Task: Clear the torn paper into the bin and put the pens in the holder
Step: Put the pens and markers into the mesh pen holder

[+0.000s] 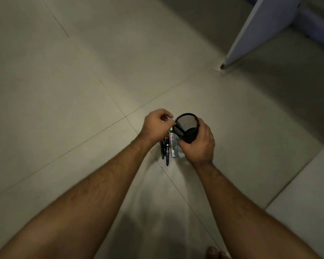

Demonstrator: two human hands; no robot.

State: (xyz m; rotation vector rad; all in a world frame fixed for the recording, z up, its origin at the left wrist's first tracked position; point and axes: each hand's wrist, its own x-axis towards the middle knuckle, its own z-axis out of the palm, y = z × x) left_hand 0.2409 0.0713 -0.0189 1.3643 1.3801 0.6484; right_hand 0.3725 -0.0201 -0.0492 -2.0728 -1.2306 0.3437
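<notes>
Pens [169, 145] bunched in left hand [156, 126], fist curled; right hand [199, 144] grips tilted mesh holder [186, 128], seemingly empty.

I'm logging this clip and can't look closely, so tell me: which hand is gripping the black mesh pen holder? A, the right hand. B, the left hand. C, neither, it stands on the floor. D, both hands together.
A: the right hand is wrapped round the tilted mesh pen holder, lifted off the floor, while the left hand grips a bunch of pens beside its rim.
</notes>
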